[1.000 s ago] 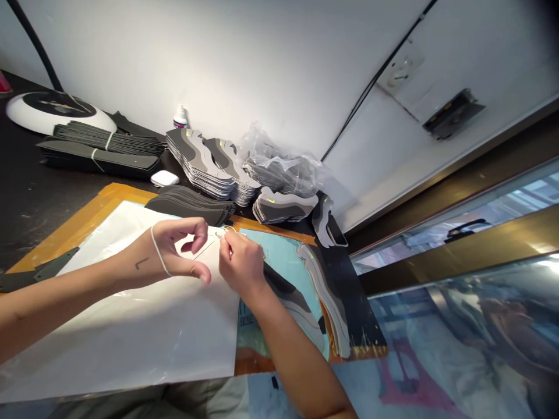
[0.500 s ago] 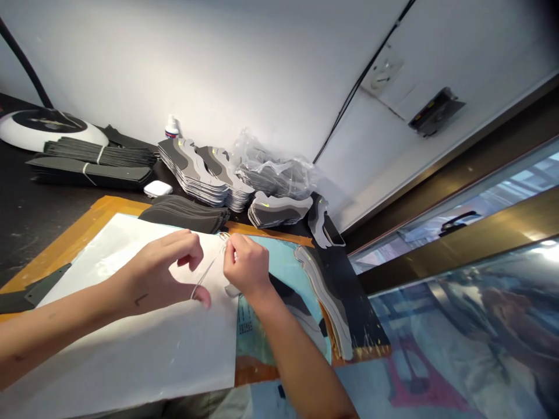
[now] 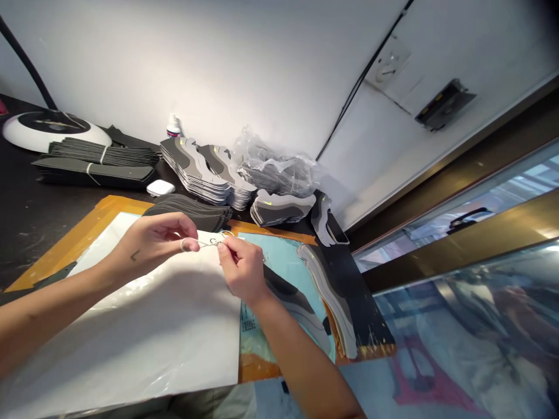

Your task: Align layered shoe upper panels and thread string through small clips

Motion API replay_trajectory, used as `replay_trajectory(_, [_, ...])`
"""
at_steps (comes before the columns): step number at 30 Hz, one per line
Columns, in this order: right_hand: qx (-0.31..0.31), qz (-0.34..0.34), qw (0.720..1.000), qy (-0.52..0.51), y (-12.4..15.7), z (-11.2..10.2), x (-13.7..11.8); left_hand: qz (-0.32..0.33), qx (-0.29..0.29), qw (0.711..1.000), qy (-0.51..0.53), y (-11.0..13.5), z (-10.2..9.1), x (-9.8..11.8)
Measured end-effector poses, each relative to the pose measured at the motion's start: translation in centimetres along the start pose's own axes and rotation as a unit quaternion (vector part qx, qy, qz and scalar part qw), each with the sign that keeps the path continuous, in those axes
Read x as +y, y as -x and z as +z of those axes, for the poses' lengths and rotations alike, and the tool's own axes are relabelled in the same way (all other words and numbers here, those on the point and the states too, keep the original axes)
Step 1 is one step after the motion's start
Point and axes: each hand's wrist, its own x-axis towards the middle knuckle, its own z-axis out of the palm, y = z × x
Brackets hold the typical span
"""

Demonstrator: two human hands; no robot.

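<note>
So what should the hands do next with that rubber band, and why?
I think the left hand and right hand should probably carry the rubber band to the loose pile of dark strips, because the bundles of strips behind it have bands around them, and that pile shows none.

Stacks of grey layered shoe-upper cutouts (image 3: 196, 171) by the wall, clear plastic bag (image 3: 275, 171) beside them. Rubber-banded dark strips (image 3: 96, 173) on left, white round disc (image 3: 41, 131) behind. Small white bottle (image 3: 173, 127), small white case (image 3: 160, 187). Orange board (image 3: 117, 205) under white sheet (image 3: 144, 337). Wall socket (image 3: 388, 64) upper right.
</note>
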Motion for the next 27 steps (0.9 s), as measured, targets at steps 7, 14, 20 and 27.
replay_trajectory(7, [-0.015, 0.062, 0.987, -0.145, -0.1, 1.2, 1.2, -0.071, 0.031, 0.997, -0.031, 0.3, 0.8, -0.1])
replay_trajectory(14, [0.004, -0.032, 0.999, -0.007, -0.2, 1.6, 1.1, -0.235, 0.002, 0.969, 0.071, 0.9, 2.7, -0.3])
replay_trajectory(20, [0.033, -0.029, 0.998, 0.052, -0.4, 1.7, 1.6, -0.315, 0.022, 0.936, 0.155, 1.4, 3.5, -1.1])
replay_trajectory(27, [-0.019, 0.09, 0.989, -0.119, -0.7, 1.6, 2.4, -0.233, 0.036, 0.971, 0.025, 1.2, 3.0, -0.6])
